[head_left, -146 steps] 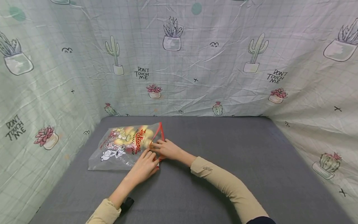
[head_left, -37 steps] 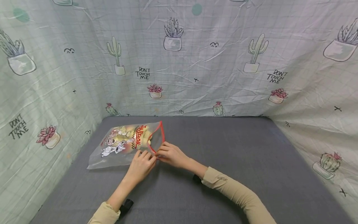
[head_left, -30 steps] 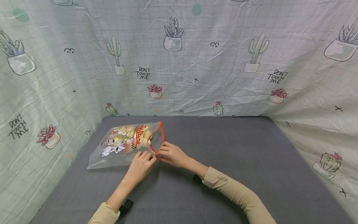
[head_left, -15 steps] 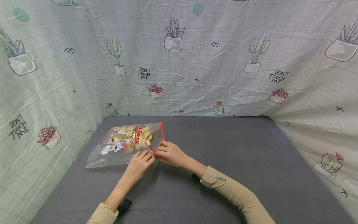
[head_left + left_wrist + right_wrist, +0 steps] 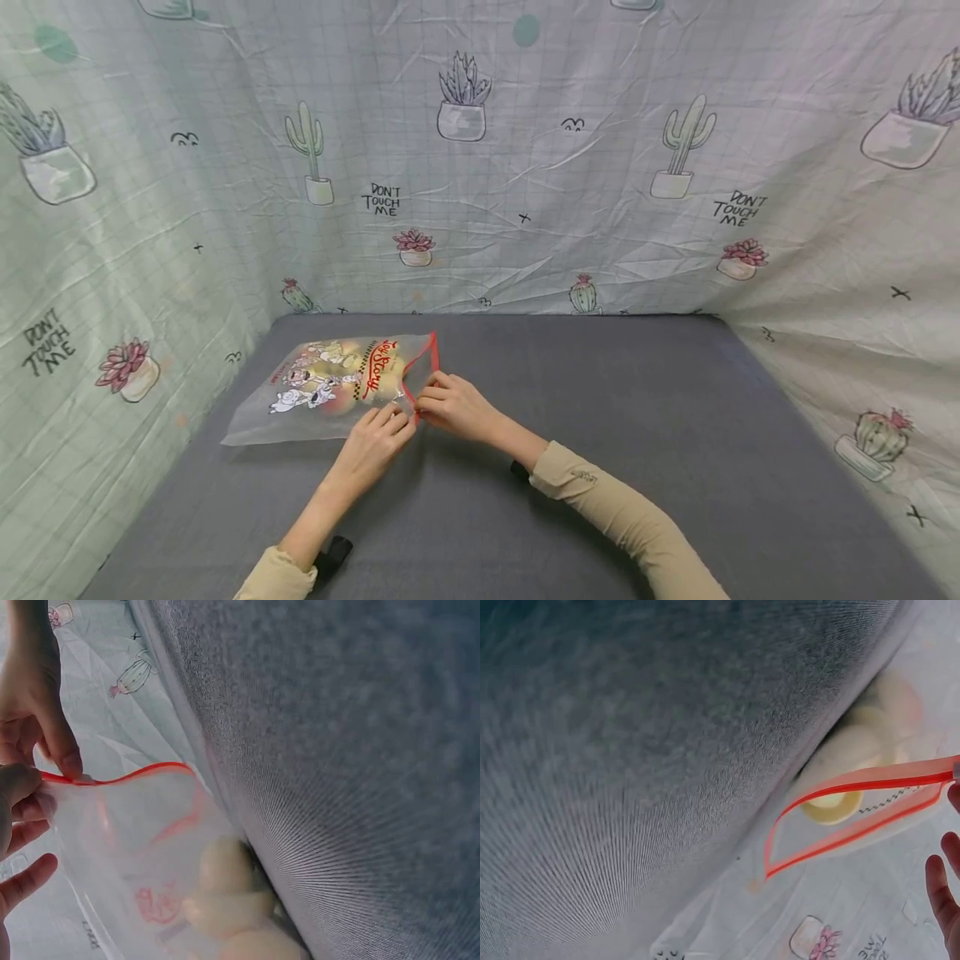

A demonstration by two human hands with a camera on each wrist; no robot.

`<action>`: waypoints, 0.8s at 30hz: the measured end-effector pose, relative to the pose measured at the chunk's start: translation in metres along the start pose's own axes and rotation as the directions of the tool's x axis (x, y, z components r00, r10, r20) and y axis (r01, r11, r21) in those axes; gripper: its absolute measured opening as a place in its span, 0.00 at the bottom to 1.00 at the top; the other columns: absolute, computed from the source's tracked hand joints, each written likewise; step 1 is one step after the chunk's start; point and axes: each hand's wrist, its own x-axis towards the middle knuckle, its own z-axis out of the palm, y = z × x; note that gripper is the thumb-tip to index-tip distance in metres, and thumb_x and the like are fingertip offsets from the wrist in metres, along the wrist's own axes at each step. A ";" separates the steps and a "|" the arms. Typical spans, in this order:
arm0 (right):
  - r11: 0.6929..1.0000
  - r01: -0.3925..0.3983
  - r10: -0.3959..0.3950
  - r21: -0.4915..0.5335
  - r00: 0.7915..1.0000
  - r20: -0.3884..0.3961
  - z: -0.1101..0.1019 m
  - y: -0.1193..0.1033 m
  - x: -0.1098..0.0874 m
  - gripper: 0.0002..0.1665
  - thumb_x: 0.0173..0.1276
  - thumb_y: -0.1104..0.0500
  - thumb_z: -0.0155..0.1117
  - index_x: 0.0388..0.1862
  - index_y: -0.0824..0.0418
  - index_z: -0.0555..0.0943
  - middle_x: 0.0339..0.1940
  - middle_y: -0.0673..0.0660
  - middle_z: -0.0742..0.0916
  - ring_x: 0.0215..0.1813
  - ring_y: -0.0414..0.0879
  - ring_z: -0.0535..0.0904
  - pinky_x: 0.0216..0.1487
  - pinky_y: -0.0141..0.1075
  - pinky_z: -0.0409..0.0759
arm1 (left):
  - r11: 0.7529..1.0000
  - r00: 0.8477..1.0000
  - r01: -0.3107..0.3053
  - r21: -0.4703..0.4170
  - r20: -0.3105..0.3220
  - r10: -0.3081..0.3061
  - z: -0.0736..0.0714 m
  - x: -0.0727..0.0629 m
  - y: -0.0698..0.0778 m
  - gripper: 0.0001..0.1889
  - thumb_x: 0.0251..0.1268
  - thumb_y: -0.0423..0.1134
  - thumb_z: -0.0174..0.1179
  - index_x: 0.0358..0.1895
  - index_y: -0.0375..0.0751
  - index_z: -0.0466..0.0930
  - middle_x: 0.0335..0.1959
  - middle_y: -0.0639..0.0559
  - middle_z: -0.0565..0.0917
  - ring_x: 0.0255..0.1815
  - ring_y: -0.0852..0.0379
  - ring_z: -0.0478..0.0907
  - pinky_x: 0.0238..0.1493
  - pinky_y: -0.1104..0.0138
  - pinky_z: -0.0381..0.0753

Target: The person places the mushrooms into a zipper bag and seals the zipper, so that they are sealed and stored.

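A clear zip bag (image 5: 300,429) with cartoon figures and "Toy Story" lettering lies on the left of the table. Several pale yellow rounded items (image 5: 226,866) are inside; their kind is blurred by the plastic. The red zip edge (image 5: 855,838) gapes at its far part. My left hand (image 5: 372,443) pinches the near corner of that edge between thumb and finger. Beside it, my right hand (image 5: 459,408) pinches the zip at a small pale slider (image 5: 84,780). In the head view the fingers hide the slider.
A dark grey cloth covers the table (image 5: 600,433). Behind and on both sides hangs a pale curtain (image 5: 525,167) printed with cacti. A black strap piece (image 5: 332,557) shows under the left wrist.
Since the earliest frame, the bag's mouth has come to gape and the hands have shifted along its near corner. In the last half second the gap has narrowed and the right hand rose slightly.
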 end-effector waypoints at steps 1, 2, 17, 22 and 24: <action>1.000 -0.004 0.004 -0.005 1.000 0.006 0.001 0.001 0.000 0.05 0.57 0.55 0.64 0.33 0.51 0.82 0.33 0.43 0.84 0.39 0.39 0.73 0.39 0.27 0.71 | 1.000 1.000 0.001 0.004 0.009 -0.001 0.000 0.000 0.000 0.03 0.46 0.35 0.56 0.27 0.41 0.77 0.26 0.53 0.78 0.34 0.54 0.73 0.30 0.66 0.67; 1.000 -0.009 0.009 -0.006 1.000 0.015 0.001 0.001 0.000 0.05 0.57 0.55 0.63 0.33 0.50 0.82 0.33 0.42 0.84 0.40 0.39 0.73 0.39 0.27 0.71 | 1.000 1.000 0.004 0.008 0.016 -0.005 0.000 0.000 0.000 0.04 0.45 0.35 0.59 0.27 0.42 0.77 0.26 0.53 0.78 0.33 0.55 0.72 0.30 0.66 0.66; 0.999 -0.046 0.044 0.017 0.996 0.076 -0.001 -0.002 -0.002 0.07 0.55 0.53 0.65 0.34 0.50 0.81 0.34 0.44 0.83 0.40 0.38 0.73 0.40 0.27 0.71 | 0.990 0.990 0.139 0.024 0.030 -0.139 0.004 0.008 0.003 0.07 0.47 0.40 0.59 0.21 0.44 0.72 0.18 0.53 0.72 0.22 0.54 0.67 0.23 0.65 0.63; 0.996 -0.064 0.059 0.061 0.995 0.080 -0.002 -0.004 -0.003 0.07 0.54 0.55 0.66 0.34 0.51 0.82 0.33 0.45 0.84 0.40 0.38 0.73 0.42 0.27 0.71 | 0.989 0.987 0.147 0.032 0.055 -0.149 0.006 0.009 0.005 0.08 0.48 0.38 0.59 0.20 0.43 0.70 0.18 0.53 0.72 0.22 0.54 0.67 0.23 0.65 0.62; 0.994 -0.065 0.058 0.083 0.995 0.081 -0.001 -0.005 -0.004 0.07 0.55 0.56 0.65 0.34 0.52 0.82 0.33 0.45 0.84 0.39 0.39 0.73 0.43 0.27 0.71 | 0.988 0.986 0.150 0.038 0.062 -0.152 0.007 0.008 0.007 0.07 0.47 0.38 0.60 0.20 0.43 0.71 0.19 0.52 0.73 0.23 0.54 0.68 0.23 0.65 0.63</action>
